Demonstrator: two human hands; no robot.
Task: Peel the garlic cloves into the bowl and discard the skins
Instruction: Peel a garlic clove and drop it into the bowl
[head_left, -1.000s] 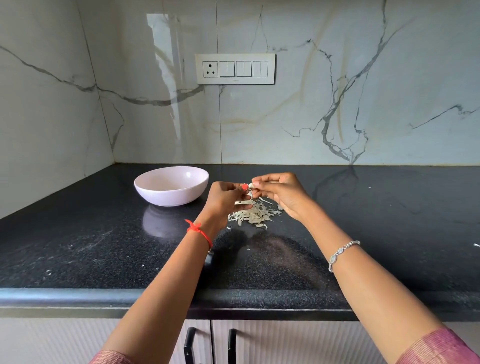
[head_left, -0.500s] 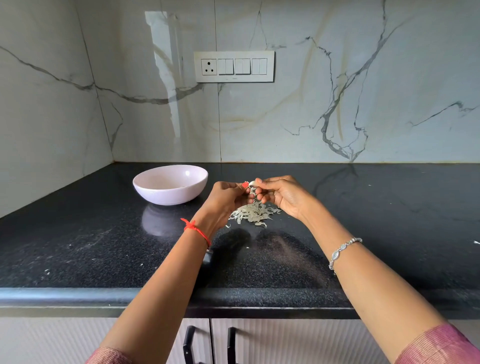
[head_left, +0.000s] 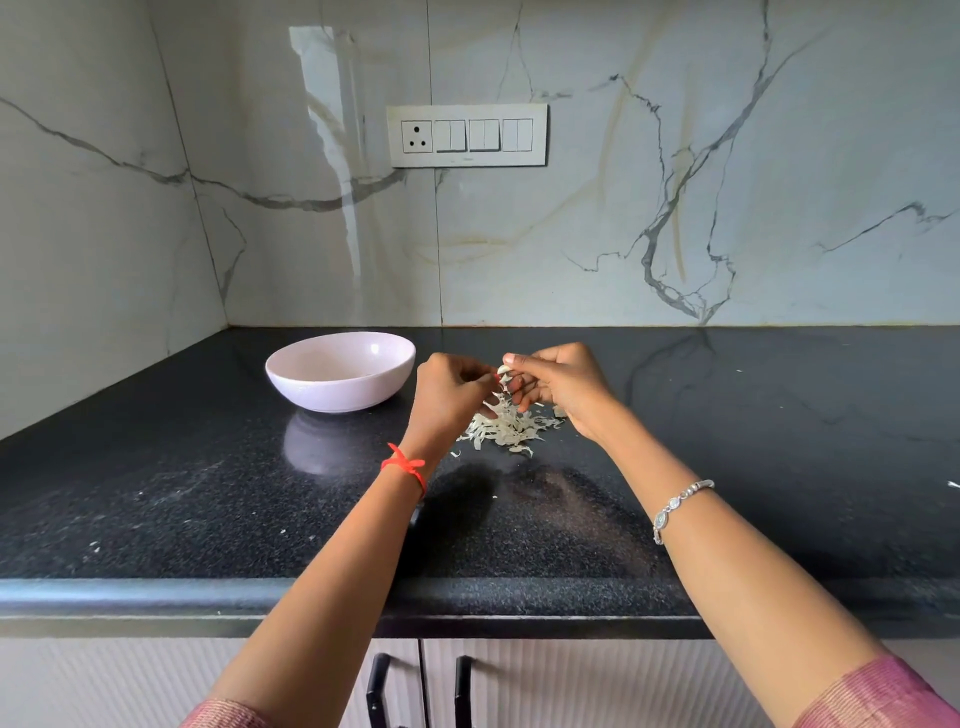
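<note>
Fingers of the left hand and right hand pinch a garlic clove above the skins.

The speckled black stone tabletop is polished and mirror-glossy; the pale pink ceramic bowl is smooth; the whitish garlic skins look papery.

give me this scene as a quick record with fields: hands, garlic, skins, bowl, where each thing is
setting: black counter, marble wall
left hand: pinches clove, above the skins
right hand: pinches the same clove from the other side
skins: loose pile on the counter under the hands
bowl: upright on the counter, left of the hands, apart from the pile; contents unclear
task state: clove in hand, skins not yet discarded
</note>
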